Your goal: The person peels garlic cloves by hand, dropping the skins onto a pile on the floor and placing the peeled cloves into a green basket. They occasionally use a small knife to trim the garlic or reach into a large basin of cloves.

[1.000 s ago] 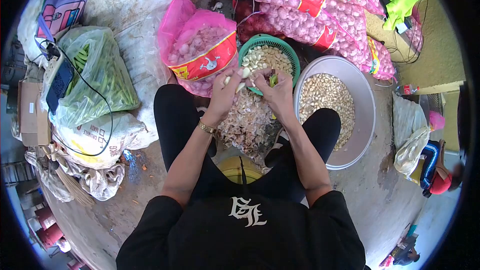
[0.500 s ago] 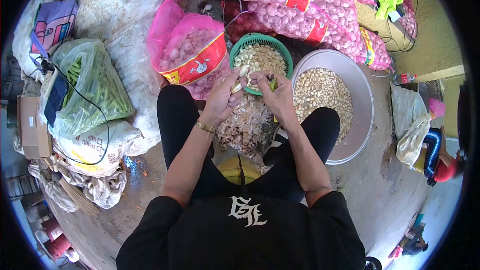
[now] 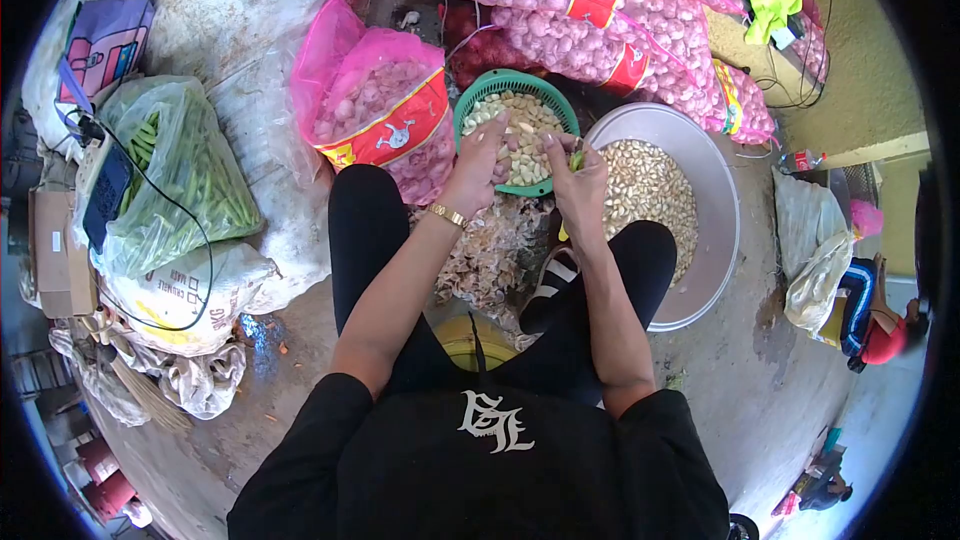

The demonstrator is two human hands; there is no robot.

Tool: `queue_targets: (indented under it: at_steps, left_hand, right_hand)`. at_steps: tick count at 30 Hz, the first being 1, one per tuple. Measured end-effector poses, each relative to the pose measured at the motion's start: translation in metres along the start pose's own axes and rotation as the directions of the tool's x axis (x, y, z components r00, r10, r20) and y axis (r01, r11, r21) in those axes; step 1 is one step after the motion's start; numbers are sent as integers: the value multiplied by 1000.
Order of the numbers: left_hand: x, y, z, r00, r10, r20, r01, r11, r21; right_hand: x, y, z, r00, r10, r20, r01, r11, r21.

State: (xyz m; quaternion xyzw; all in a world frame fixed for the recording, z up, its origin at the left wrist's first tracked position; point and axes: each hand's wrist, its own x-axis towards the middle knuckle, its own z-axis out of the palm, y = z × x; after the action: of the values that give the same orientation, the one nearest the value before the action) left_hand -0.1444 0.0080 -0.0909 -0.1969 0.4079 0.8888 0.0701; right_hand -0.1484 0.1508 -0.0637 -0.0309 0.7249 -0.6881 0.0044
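Observation:
My left hand [image 3: 476, 172] is over the near left edge of a green plastic basket [image 3: 570, 105] of peeled garlic cloves [image 3: 530, 118]. Its index finger points forward and the others curl inward; what lies in them is hidden. On the basket's right side, my right hand [image 3: 580, 185] is closed around a small green object [image 3: 577, 160], whose kind I cannot make out. The hands are apart. Below them, a heap of garlic skins [image 3: 490, 250] lies between my legs. A wide pale tub [image 3: 722, 210] of loose cloves [image 3: 645, 190] stands to the right.
An open pink mesh bag of garlic [image 3: 370, 105] stands left of the basket. Full garlic sacks [image 3: 660, 35] are stacked behind. At left are a plastic bag of green pods [image 3: 190, 160] and white sacks [image 3: 230, 30]. Other people [image 3: 880, 320] are at the far right.
My hands have moved apart from where they met over the basket's near edge. The left index finger has stretched forward. The right hand has shifted right, still holding the green object.

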Motion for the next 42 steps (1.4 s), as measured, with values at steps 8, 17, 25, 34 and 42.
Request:
queue_targets:
  at_steps: [8, 17, 25, 34, 42]
  left_hand:
    - [-16, 4, -22, 983, -90, 162, 124, 969, -212]
    - [-44, 16, -48, 995, -57, 80, 60, 997, -38]
    - [-64, 33, -68, 995, -62, 80, 71, 991, -115]
    - [-81, 38, -76, 995, 86, 57, -99, 948, 301]
    - [-79, 40, -77, 1000, 23, -18, -23, 1000, -9]
  right_hand:
    - [-12, -8, 9, 964, -100, 247, 146, 974, -173]
    - [-5, -7, 24, 711, -359, 604, 607, 747, -271]
    - [-2, -1, 48, 745, -395, 538, 484, 875, -27]
    - [-14, -5, 59, 872, 95, 479, -60, 994, -89]
    - [-14, -18, 59, 823, 249, 510, -279, 960, -17]
